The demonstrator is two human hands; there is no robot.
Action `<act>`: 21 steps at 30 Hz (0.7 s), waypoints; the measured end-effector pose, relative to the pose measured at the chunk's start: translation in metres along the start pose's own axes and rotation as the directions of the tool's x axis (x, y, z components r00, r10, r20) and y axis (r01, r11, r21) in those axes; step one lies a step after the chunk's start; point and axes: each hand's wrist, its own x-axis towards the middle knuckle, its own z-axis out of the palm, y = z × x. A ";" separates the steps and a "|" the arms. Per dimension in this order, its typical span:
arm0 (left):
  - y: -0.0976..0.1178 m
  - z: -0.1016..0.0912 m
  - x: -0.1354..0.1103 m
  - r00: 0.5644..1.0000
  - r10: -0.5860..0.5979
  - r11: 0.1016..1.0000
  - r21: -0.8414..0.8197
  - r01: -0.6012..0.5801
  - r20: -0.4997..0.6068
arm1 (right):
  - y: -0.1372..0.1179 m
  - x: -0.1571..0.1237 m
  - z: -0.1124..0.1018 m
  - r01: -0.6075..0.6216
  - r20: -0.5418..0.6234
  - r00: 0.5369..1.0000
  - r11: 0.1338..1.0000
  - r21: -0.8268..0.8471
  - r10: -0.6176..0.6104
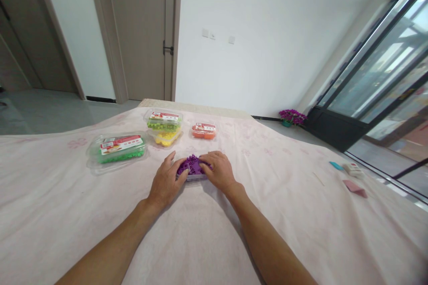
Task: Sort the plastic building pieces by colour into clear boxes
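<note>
Small purple pieces [193, 167] fill a clear plastic box [196, 178] on the cloth in front of me. My left hand [166, 180] grips the box's left end, its thumb along the near side and its fingers over the far edge. At the right end, my right hand [219, 170] holds the box with fingers curled over the rim and pieces. The undersides of my fingers are hidden.
Beyond my hands are a labelled box of orange pieces [203, 131] and a light-green box [163, 121] stacked on a yellow one [167, 138]. A green box [117, 148] lies left. Far right are a blue item [336, 166], a small white box [353, 169] and a pink cloth [355, 188].
</note>
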 end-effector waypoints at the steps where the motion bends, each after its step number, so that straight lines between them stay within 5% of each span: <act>1: 0.000 0.000 0.000 1.000 0.021 1.000 0.023 -0.020 -0.012 | 0.000 0.000 0.001 0.013 0.014 1.000 1.000 0.001 -0.013; 6: 0.006 -0.004 -0.003 0.978 0.205 0.971 0.133 -0.200 -0.026 | 0.002 0.000 0.004 0.021 0.065 0.998 1.000 0.012 -0.022; 10: 0.011 -0.008 -0.004 0.940 0.334 0.929 0.142 -0.341 0.071 | 0.008 -0.001 0.005 -0.054 -0.032 0.998 0.993 0.104 0.057; 21: 0.012 -0.007 -0.004 0.941 0.326 0.929 0.153 -0.336 0.087 | 0.017 0.001 0.003 0.076 -0.014 0.997 0.988 0.131 -0.075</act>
